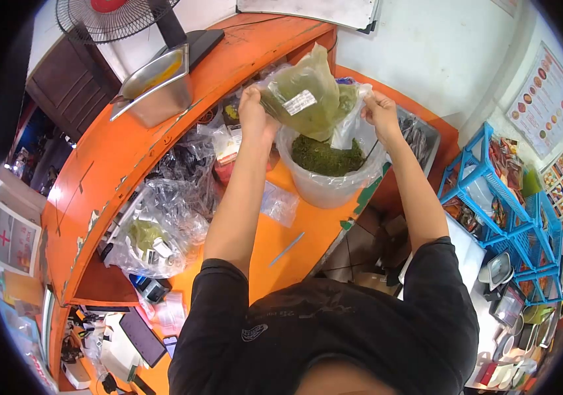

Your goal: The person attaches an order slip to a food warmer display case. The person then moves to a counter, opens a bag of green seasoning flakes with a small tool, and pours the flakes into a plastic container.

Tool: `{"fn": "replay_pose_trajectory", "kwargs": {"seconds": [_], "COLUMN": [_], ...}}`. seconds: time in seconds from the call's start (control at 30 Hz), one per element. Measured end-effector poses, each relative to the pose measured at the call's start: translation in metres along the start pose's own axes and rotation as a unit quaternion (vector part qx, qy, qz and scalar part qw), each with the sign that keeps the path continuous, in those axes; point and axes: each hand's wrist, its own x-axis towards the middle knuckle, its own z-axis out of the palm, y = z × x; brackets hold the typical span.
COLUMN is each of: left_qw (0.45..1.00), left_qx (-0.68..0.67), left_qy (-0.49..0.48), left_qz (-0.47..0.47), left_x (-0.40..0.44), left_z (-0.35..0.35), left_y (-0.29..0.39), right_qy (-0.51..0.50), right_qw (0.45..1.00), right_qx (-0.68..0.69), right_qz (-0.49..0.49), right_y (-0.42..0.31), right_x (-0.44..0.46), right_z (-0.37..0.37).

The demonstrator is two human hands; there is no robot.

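A clear plastic bag (pixel 304 99), smeared green inside and bearing a white label, is stretched between my two hands. My left hand (pixel 254 113) grips its left edge, and my right hand (pixel 380 112) pinches its right edge. Below the bag stands a translucent bucket (pixel 324 191) lined with plastic. Dark green leafy material (pixel 327 157) fills part of the bucket, and the bag's lower part hangs over it. The bucket rests on the orange table (pixel 301 243).
Crumpled plastic bags (pixel 169 217) pile up left of the bucket. A blue straw (pixel 287 249) lies nearer me. A metal container (pixel 156 92) and a fan (pixel 107 13) stand on the raised orange ledge (pixel 90 151). Blue baskets (pixel 512 217) are at right.
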Motion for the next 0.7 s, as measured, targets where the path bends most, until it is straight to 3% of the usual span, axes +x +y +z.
{"fn": "replay_pose_trajectory", "kwargs": {"seconds": [0.1, 0.2, 0.4, 0.5, 0.6, 0.7], "left_qw": [1.000, 0.998, 0.998, 0.999, 0.999, 0.997], "left_qx": [-0.010, -0.012, -0.017, -0.002, 0.015, -0.002], "left_qy": [0.017, 0.050, 0.052, 0.046, 0.046, 0.075], "left_qz": [-0.011, -0.023, -0.011, -0.003, -0.013, -0.032], "left_x": [0.004, 0.004, 0.004, 0.011, 0.008, 0.007], "left_z": [-0.005, -0.008, -0.017, -0.024, -0.027, -0.026], "left_y": [-0.002, -0.006, -0.008, -0.012, -0.008, -0.011], "right_qy": [-0.038, 0.009, -0.027, 0.027, -0.049, 0.021], "right_qw": [0.995, 0.999, 0.999, 0.999, 0.995, 0.997], "right_qx": [-0.077, -0.040, -0.024, -0.022, -0.086, -0.041], "right_qz": [0.058, -0.021, 0.027, -0.041, 0.012, -0.067], "right_y": [-0.002, 0.006, 0.011, 0.008, 0.016, 0.012], "right_x": [-0.003, -0.002, -0.006, -0.004, -0.001, -0.007], "right_z": [0.005, 0.007, 0.013, 0.013, 0.011, 0.018]}}
